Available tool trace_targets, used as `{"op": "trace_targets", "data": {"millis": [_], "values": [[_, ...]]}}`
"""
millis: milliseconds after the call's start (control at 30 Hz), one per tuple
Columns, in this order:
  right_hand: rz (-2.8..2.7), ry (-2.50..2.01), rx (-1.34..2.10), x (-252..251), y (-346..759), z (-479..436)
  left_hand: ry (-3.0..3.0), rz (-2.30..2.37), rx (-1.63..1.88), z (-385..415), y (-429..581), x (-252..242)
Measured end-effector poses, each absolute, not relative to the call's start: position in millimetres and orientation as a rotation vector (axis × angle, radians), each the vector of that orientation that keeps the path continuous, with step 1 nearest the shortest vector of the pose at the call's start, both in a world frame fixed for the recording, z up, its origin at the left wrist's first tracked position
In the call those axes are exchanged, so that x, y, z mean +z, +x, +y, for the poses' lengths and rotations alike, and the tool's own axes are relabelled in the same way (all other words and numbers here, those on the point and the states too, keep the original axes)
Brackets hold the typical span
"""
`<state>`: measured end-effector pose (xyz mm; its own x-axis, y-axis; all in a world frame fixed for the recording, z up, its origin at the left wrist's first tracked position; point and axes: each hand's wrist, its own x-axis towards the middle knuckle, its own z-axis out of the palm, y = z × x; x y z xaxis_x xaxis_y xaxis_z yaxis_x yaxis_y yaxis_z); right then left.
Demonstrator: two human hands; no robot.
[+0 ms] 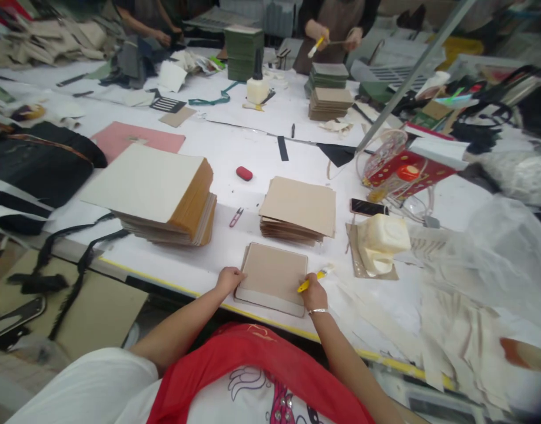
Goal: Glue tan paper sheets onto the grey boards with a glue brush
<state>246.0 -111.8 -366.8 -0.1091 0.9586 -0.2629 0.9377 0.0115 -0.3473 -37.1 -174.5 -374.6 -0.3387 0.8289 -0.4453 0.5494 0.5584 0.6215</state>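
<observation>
Beige board [275, 272] flat at the tabletop's [186, 259] near edge. 2 hands on it: left hand [230, 280] pinching its left edge; right hand [315, 292] at its right edge, fingers closed round a yellow brush [303, 287]. Step, judged: steadying or aligning. Next move calls for even hold, bristles clear. Beyond: beige stack [299, 206].

left hand [229, 279] on the left edge of a tan board [276, 268], lower center of frame. right hand [315, 291] grips a yellow brush [314, 279] at the board's right edge. big stack [149, 182] left of center, smaller stack [299, 206] just above the board. snips [236, 217] between the stacks, red case [244, 173] above them. phone [368, 207] and jug [384, 234] right of center. upper center: co-worker [336, 35] holding another brush [316, 46].
</observation>
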Motion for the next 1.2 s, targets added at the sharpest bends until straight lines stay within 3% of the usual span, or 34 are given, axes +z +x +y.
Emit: {"op": "trace_targets", "data": {"millis": [267, 433, 500, 600, 700, 800, 1067, 1200], "values": [[-2.359, -2.144, 0.574, -352.8, 243.4, -108.5, 1.280, 2.110, 0.348, -172.0, -31.1, -355.0], [-2.334, -1.956, 0.392, -314.6, 244.8, -107.3, 2.028, 1.960, 0.245, -172.8, -16.9, -351.6], [-2.145, -1.830, 0.542, -296.6, 231.8, -105.4, 2.241, 1.750, 0.187, -173.6, -11.4, -356.8], [-1.785, -1.624, 1.039, -283.4, 190.8, -96.7, 2.321, 1.632, 0.147, -174.9, -5.9, -364.8], [-1.473, -1.527, 1.490, -292.8, 140.7, -85.1, 2.309, 1.650, 0.141, -175.2, -3.3, -366.4], [-1.249, -1.592, 1.629, -313.9, 114.2, -76.1, 2.306, 1.643, 0.091, -175.1, -1.4, -361.9], [-1.032, -1.813, 1.352, -328.9, 222.5, -75.3, 2.355, 1.633, 0.057, -177.4, -0.6, -365.0], [-1.243, -1.833, 1.095, -324.3, 290.9, -92.1, 2.392, 1.629, 0.031, -176.6, 1.0, -366.8]]}}
